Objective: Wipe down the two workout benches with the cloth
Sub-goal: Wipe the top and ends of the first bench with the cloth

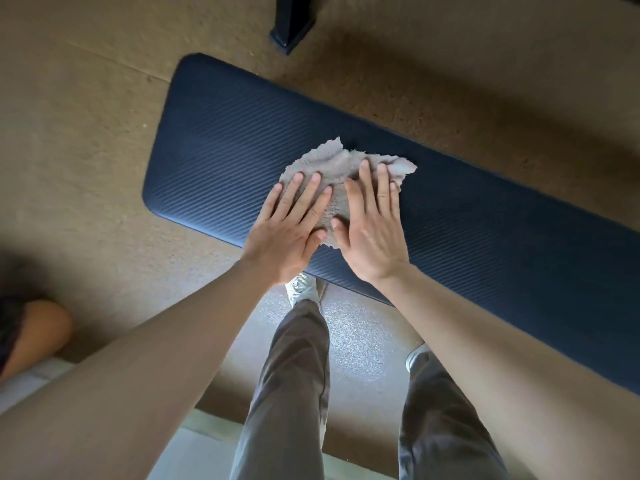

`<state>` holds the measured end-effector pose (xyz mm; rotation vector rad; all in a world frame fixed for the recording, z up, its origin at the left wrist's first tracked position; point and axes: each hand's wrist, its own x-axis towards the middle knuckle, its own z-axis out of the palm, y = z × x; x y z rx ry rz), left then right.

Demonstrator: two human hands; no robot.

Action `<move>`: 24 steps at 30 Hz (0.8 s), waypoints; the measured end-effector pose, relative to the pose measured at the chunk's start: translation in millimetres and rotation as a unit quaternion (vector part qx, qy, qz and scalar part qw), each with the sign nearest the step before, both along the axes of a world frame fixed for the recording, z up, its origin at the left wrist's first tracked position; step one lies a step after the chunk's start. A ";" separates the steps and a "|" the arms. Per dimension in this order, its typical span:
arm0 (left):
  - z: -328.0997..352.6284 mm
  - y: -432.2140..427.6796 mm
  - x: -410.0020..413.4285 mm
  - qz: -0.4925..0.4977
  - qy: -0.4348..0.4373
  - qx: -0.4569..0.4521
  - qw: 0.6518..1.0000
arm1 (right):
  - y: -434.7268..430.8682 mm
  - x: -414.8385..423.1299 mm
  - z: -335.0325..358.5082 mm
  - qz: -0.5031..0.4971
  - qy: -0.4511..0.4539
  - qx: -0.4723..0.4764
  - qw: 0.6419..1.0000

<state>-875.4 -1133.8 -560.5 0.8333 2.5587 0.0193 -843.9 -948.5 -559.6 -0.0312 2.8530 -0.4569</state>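
Two bare forearms [156,344] reach down from the camera. The left hand [287,233] and right hand [372,230] press flat, side by side, on a crumpled grey cloth [341,164], fingers straight and slightly spread, gripping nothing. The cloth lies on the dark blue ribbed tabletop [225,133] of a workout bench, toward its near edge. Brown floor [86,133] surrounds it, with grey trousers [294,375] below.

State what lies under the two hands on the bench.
A crumpled grey cloth on the ribbed blue bench pad. The left hand and right hand lie flat, hiding part of both.
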 end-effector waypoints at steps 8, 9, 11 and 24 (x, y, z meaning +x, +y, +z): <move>-4.0 -106.6 -19.9 0.117 0.016 -0.006 0.993 | -101.4 -60.1 -6.8 0.098 0.005 0.036 0.995; -5.0 -118.3 -19.7 0.129 0.016 -0.006 0.991 | -112.3 -66.3 -7.2 0.110 0.007 0.037 0.993; -6.7 -143.7 -20.4 0.151 0.026 -0.006 0.988 | -137.0 -79.7 -8.5 0.140 0.010 0.038 0.989; -0.1 -180.0 3.4 0.226 -0.006 0.008 0.974 | -182.1 -55.6 -5.7 0.185 0.005 0.041 0.982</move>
